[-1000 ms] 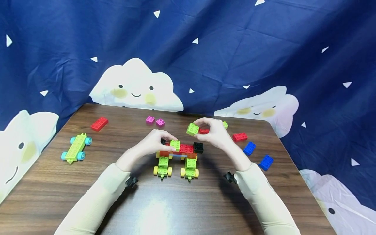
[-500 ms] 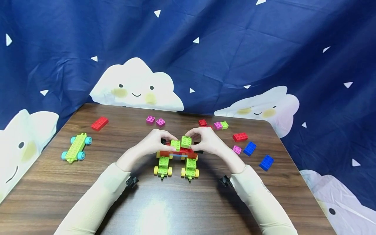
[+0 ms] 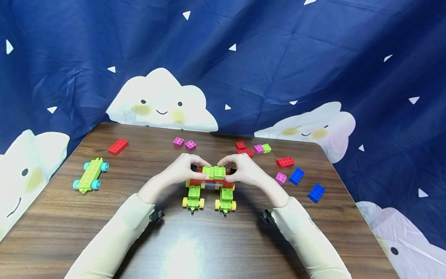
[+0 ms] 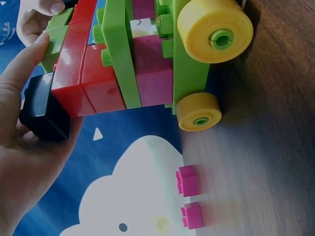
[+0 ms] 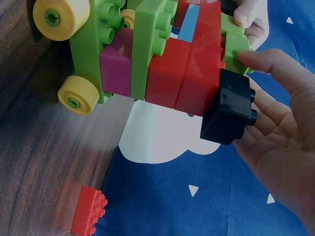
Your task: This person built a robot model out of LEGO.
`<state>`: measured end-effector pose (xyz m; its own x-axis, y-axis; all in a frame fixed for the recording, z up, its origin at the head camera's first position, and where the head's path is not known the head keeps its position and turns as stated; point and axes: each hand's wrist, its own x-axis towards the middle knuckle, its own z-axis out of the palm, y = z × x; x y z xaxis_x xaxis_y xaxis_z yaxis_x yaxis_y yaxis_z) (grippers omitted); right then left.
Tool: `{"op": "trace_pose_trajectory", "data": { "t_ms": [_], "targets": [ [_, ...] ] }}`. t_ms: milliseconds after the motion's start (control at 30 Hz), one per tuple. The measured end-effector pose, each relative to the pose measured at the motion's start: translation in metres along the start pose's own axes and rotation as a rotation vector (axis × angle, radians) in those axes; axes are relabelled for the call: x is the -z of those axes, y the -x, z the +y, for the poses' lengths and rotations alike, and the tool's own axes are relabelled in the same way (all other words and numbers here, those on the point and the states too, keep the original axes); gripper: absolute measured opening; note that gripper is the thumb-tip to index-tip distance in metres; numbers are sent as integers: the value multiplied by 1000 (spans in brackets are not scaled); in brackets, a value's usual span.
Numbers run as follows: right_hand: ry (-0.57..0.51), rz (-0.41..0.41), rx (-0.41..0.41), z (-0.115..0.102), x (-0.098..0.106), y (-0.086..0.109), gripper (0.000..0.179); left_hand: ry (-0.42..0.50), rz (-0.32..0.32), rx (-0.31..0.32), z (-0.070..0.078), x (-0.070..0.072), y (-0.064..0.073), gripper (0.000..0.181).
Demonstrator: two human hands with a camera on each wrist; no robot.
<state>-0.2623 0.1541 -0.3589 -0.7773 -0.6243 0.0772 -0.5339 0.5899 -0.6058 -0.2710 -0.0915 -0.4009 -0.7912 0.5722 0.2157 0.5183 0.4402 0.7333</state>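
Note:
A toy car of stacked building blocks stands mid-table, with yellow wheels (image 4: 215,29), green bases, a magenta block (image 4: 153,73) and red blocks (image 5: 199,69) above. Black blocks (image 4: 43,105) sit at both ends of the top; the other black block (image 5: 227,105) shows in the right wrist view. Two lime-green blocks lie side by side on the red layer. My left hand (image 3: 182,169) pinches the left green block (image 3: 208,173) between thumb and fingers. From the other side, my right hand (image 3: 242,167) pinches the right green block (image 3: 220,173), close against its neighbour.
A green wheeled base (image 3: 90,175) with turquoise wheels and a red block (image 3: 118,147) lie at left. Two pink blocks (image 3: 178,142) are behind the car. Toward the right lie red blocks (image 3: 285,162), blue blocks (image 3: 296,176), a lone pink block (image 3: 281,178) and a pink-green pair (image 3: 259,148).
My right hand has moved left and down with its green block, from the air at back right onto the car's top beside the other green block. My left hand has stayed in place.

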Motion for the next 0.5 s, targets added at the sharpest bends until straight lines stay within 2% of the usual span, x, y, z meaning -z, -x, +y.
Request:
{"op": "trace_pose_trajectory", "data": {
  "t_ms": [500],
  "targets": [
    [-11, 1, 43, 2, -2, -2, 36, -4, 4, -9, 1, 0, 1, 34]
  ]
}}
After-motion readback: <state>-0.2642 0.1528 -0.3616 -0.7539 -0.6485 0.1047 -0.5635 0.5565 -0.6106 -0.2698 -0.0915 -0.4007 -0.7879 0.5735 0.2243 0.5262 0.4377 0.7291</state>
